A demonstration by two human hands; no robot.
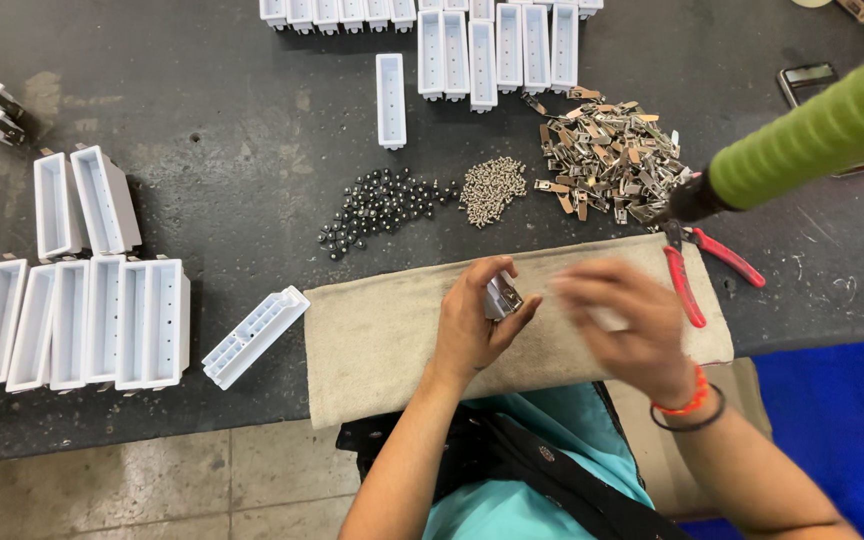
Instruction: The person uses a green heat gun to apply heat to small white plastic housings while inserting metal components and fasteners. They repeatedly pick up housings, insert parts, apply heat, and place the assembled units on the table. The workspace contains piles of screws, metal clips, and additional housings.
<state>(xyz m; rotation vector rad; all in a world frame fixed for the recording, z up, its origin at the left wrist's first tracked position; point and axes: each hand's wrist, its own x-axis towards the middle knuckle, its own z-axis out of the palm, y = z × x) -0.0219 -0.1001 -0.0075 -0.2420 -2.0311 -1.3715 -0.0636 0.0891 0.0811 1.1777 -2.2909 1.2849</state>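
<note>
A dark, scuffed counter [222,170] fills most of the frame, with a beige cloth [382,330] spread along its near edge at lower centre. I see my left hand [477,320] over that cloth, closed around a small metal clip [501,297], pinched between thumb and fingers. My right hand [627,325] is just to the right of it, blurred; I cannot tell whether it is open or holds anything.

I judge the clip to be light, stiff and a little slick, with thin stamped edges that could bite or slip. I would take it by its flat sides, as the left hand does, not by the corners.

Behind the cloth, towards the middle of the frame, lie a scatter of dark steel balls [382,205] and a small heap of pale screws [490,190]. To the right of those is a heap of metal clips [607,155]. The balls will roll, so I would pick them one at a time.

White plastic trays [82,320] stand in rows at left and along the top edge. Red-handled pliers [692,270] rest at the cloth's right end, beneath another person's green sleeve [822,135] reaching in from the upper right.
</note>
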